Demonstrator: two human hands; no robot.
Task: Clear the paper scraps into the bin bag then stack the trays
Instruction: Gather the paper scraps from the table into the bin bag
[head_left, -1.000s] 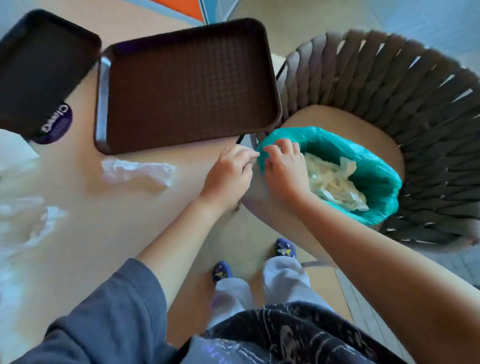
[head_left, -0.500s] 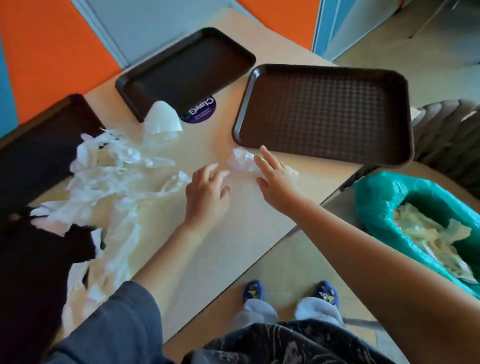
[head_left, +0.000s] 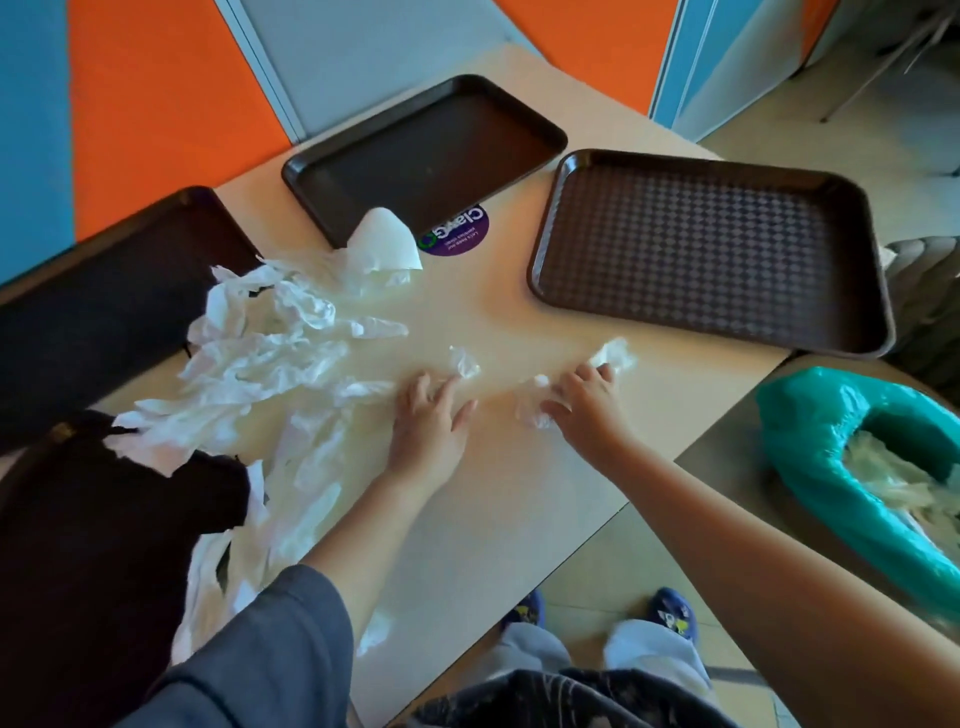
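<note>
Left hand (head_left: 428, 415): flat on the worktop (head_left: 493, 499), fingers spread and straight, fingertips touching a small crumpled paper scrap (head_left: 464, 362). Nothing gripped.

Right hand (head_left: 584, 397): palm down, fingers curled over a white paper scrap (head_left: 615, 356) at the fingertips, with a second crumpled scrap (head_left: 532, 405) against the thumb side. Grip partly masked by the back of the hand and by motion blur; closure round the paper appears present but not sharply resolved.

Left of the hands: large loose heap of paper scraps (head_left: 260, 358), running toward the near worktop edge. Lower part of heap covered by a dark object (head_left: 104, 545), identity not discernible.

Beyond the hands: textured brown tray (head_left: 711, 249) at right, far corner overhanging the worktop edge. Smooth dark tray (head_left: 426, 150) at centre rear, partly overlapping a round purple sticker (head_left: 460, 234); printing on sticker inverted, only partly legible. Third dark tray (head_left: 104, 306) at left, cut off by the frame edge.

Right of worktop: teal bin bag (head_left: 831, 457), mouth open, paper visible inside, partly cut off at frame edge.
</note>
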